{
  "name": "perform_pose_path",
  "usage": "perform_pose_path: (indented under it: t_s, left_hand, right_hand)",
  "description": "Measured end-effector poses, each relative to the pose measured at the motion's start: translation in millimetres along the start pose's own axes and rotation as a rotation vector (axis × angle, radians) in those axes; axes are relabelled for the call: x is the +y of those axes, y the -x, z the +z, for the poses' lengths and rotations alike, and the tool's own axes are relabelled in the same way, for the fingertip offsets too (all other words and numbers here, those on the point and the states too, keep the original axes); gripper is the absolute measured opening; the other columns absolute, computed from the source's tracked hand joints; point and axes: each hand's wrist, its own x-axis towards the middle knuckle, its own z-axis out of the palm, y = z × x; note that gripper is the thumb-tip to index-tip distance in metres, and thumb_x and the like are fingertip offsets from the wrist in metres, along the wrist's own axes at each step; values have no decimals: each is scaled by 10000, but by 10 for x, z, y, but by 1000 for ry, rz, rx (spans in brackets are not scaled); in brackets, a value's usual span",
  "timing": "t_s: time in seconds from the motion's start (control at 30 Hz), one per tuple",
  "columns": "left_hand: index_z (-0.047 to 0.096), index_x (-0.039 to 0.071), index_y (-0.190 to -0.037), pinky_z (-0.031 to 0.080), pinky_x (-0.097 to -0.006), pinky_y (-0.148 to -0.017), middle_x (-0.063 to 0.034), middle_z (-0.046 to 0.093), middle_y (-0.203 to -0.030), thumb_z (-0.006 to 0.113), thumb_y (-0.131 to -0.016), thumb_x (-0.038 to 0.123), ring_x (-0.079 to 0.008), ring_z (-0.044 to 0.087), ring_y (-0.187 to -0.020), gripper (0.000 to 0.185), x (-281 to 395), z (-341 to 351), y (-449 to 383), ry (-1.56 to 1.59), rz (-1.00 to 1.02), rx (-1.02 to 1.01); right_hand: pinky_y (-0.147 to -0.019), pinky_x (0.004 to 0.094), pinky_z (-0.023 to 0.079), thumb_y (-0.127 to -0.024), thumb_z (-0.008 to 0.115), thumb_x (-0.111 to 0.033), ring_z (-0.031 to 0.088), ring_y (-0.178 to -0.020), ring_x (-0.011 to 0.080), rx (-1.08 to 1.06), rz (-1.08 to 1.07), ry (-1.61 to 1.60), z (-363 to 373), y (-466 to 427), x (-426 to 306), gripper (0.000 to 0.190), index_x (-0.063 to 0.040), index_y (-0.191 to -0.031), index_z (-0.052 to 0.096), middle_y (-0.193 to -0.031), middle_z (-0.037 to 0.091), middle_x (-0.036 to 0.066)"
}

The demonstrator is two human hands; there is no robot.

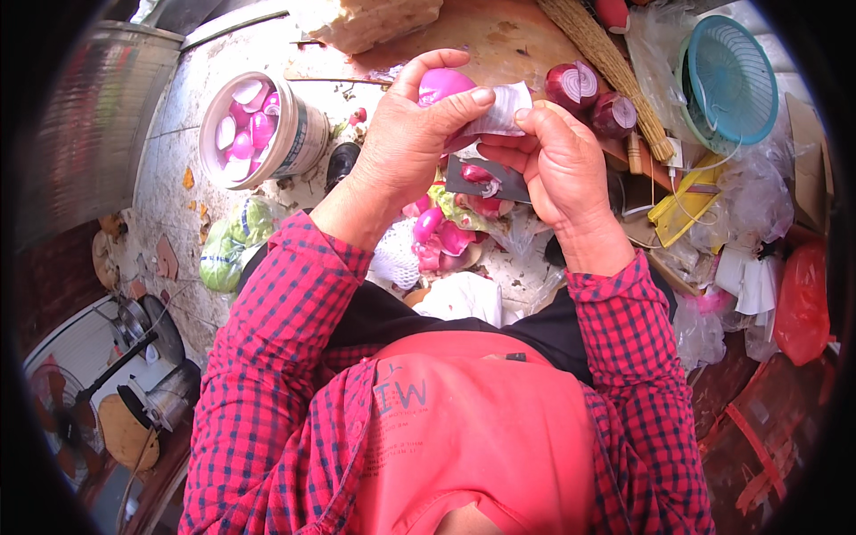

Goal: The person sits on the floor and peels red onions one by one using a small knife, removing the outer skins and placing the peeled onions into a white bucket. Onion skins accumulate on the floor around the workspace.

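My left hand [404, 144] holds a peeled purple onion [443, 83] above the floor, its thumb laid across the front. At the onion's right side my right hand [565, 160] pinches a thin whitish flap [501, 110], perhaps onion skin, between thumb and finger. Just below the right hand is a dark flat blade [491, 179] with red onion scraps on it; its handle is hidden, and I cannot tell whether those fingers touch it. Onion peelings [448, 237] lie in a heap beneath. Two red onions with cut ends [572, 83] sit on a wooden board [501, 33].
A white bucket [304, 137] of peeled onions stands left. Bagged green vegetables [234, 241] lie below it. A straw broom [612, 73], a blue plastic basket [732, 80], a yellow plastic piece [682, 200] and a red bag [802, 304] crowd the right. A fan [63, 421] is lower left.
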Motion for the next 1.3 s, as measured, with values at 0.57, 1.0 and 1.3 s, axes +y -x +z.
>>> perform_pose_path:
  t_s: [0.57, 1.0, 1.3]
  left_hand:
    - [584, 85, -1232, 563, -537, -883, -160, 660, -1114, 731, -905, 184, -361, 650, -1069, 371, 490, -1121, -418, 139, -20, 430]
    - [698, 44, -1200, 488, -277, -788, -65, 697, -1129, 733, -906, 378, -153, 649, -920, 446, 615, -1788, -297, -832, 15, 362]
    - [633, 7, -1208, 617, -326, -778, -82, 717, -1039, 754, -905, 82, -175, 720, -911, 335, 70, -205, 214, -86, -274, -41]
  right_hand:
    - [-783, 398, 622, -948, 562, -96, 701, -888, 188, -50, 142, 37, -166, -4, 112, 168, 1, -1035, 669, -992, 701, 79]
    - [-758, 413, 628, -945, 547, -94, 710, -911, 205, -196, 187, -87, -237, -39, 217, 210, 3, -1091, 663, -1039, 699, 93]
    - [-705, 407, 627, -970, 541, -112, 689, -804, 194, -67, 49, -103, -151, -67, 55, 174, 6, -1066, 625, -953, 674, 75]
